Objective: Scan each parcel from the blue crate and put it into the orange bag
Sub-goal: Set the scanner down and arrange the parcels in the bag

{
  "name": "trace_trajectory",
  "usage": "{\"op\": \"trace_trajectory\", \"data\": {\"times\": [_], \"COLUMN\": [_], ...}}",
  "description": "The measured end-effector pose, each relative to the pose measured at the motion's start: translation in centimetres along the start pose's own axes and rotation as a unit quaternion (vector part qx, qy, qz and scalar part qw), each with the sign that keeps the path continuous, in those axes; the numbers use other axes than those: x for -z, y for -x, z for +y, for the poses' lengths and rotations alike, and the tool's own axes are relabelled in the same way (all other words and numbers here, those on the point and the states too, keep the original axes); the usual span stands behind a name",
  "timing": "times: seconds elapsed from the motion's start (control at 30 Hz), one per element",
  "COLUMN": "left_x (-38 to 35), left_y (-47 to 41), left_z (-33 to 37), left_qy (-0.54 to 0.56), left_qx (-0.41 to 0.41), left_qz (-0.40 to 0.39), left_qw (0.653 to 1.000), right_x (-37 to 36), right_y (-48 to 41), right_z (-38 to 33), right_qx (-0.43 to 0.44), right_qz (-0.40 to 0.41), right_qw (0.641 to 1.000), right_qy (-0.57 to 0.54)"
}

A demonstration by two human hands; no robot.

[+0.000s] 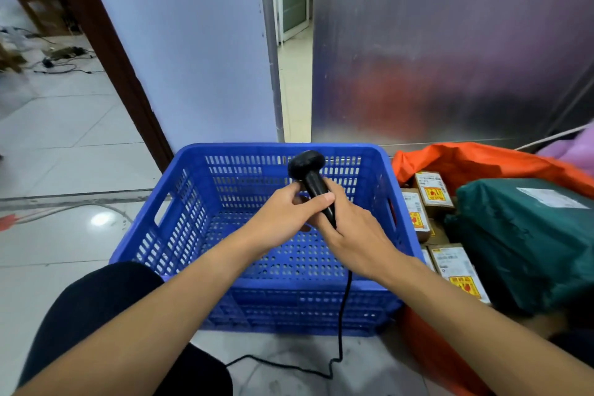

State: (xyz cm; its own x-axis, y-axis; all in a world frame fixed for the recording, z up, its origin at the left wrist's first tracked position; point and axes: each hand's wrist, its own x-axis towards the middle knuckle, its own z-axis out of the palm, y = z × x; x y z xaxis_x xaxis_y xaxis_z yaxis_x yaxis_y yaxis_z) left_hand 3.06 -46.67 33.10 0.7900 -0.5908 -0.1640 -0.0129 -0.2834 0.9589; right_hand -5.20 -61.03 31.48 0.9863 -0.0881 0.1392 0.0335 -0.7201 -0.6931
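While the pale tiled floor (64,145) spreads out to the left of the blue crate (180,209), a brown door frame (106,51) slants up behind the crate's far left corner. The person's black-clad knee (96,299) sits just beside its near left corner. Both forearms reach over the crate's near rim, and the hands meet above its perforated bottom. The left hand (283,219) comes in from the crate's left side, fingers curled and thumb laid across the handle of a black barcode scanner (310,177). The scanner stands nearly upright over the middle of the crate, its rounded head toward the far wall. The right hand (353,235) grasps the lower handle from the crate's right side, fingers wrapped round it. A black cable (344,315) drops from the handle, crosses the near wall and curls on the floor in front of the crate. Touching the crate's right wall lies the open orange bag (466,161). It holds several labelled cardboard parcels (432,191) nearest the crate and a dark green parcel (520,241) farther right. A dull metal panel (450,58) stands behind the crate's right half.
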Motion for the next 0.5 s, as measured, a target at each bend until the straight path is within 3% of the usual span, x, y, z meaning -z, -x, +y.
{"op": "trace_trajectory", "data": {"times": [0.2, 0.5], "left_x": [-3.4, -7.8], "left_y": [-0.3, -2.5], "left_z": [-0.6, -0.2], "left_qy": [0.014, 0.048], "left_qx": [0.033, 0.075], "left_qz": [-0.018, -0.023], "left_qw": [0.999, 0.996], "right_x": [0.5, 3.9], "right_y": [1.2, 3.5], "right_z": [2.1, 6.0], "right_qx": [-0.072, -0.115], "right_qz": [-0.069, -0.026], "right_qw": [0.995, 0.993], "right_qy": [-0.012, -0.027]}}
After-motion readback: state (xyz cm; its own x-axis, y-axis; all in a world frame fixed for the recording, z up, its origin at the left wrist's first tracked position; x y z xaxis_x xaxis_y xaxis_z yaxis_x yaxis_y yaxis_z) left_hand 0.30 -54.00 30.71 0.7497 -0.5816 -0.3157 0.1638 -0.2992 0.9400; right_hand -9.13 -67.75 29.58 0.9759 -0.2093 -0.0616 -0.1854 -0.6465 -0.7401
